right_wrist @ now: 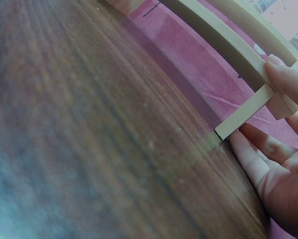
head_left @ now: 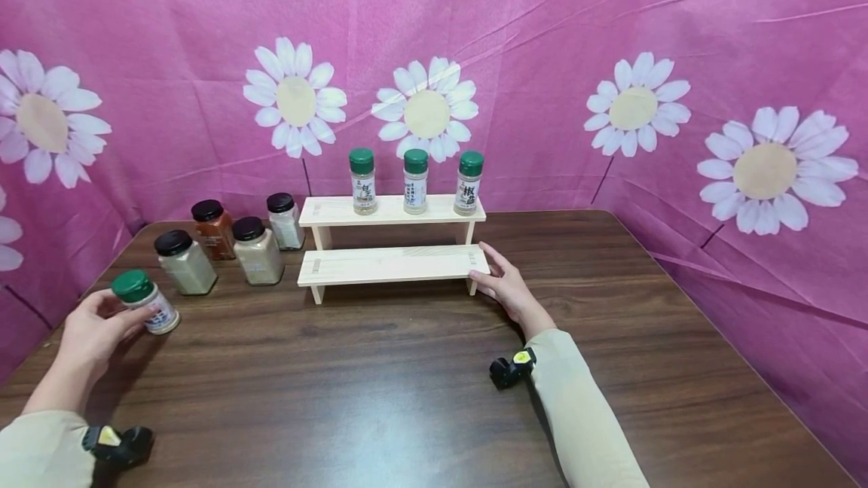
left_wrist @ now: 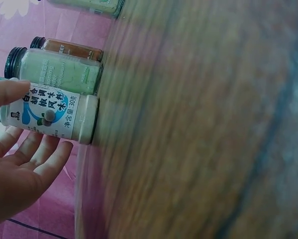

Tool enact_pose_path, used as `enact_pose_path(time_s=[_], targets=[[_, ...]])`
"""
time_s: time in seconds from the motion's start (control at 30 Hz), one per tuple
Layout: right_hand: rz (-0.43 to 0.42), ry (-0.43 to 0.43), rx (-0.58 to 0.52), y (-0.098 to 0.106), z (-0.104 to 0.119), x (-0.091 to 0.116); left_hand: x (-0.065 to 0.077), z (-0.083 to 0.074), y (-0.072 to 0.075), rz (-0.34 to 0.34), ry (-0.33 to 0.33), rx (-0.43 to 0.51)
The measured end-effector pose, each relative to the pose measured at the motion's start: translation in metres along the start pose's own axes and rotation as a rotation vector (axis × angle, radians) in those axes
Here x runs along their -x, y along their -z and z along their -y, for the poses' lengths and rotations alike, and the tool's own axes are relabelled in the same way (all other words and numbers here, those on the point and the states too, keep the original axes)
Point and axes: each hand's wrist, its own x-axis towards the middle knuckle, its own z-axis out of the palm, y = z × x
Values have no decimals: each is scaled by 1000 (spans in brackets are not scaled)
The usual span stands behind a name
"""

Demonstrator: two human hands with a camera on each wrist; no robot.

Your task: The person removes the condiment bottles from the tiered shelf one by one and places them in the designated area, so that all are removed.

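On the left, my left hand [head_left: 91, 333] holds a green-capped spice shaker [head_left: 163, 312] between thumb and fingers. In the left wrist view, the thumb lies over the upper end of its white printed label [left_wrist: 51, 112]; the shaker's base is at the table surface. My right hand [head_left: 510, 291] grips the right end of a two-tier wooden rack [head_left: 393, 263], thumb at the lower shelf's front edge. The right wrist view shows its other fingers around the end, beside the short leg [right_wrist: 244, 112]. Three green-capped shakers stand on the upper shelf, including a middle one [head_left: 415, 190].
Behind the held shaker stand several black-capped square jars: a greenish one [head_left: 186, 266], a reddish-brown one [head_left: 215, 236], a beige one [head_left: 259, 254] and a pale one [head_left: 286, 228]. The brown wooden table [head_left: 380, 382] meets a pink flowered cloth [head_left: 529, 96] at the back.
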Motion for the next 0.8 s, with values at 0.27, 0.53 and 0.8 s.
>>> enact_pose_path(time_s=[0.27,0.53,0.8], targets=[[1,-3,-1,0,0,0,-10,1,5,-52,-87,-265],[3,-9,-5,1,0,0,-8,-31,-6,-83,-106,-463],[1,-16,0,1,-1,-1,-71,1,26,-78,-191,-489]])
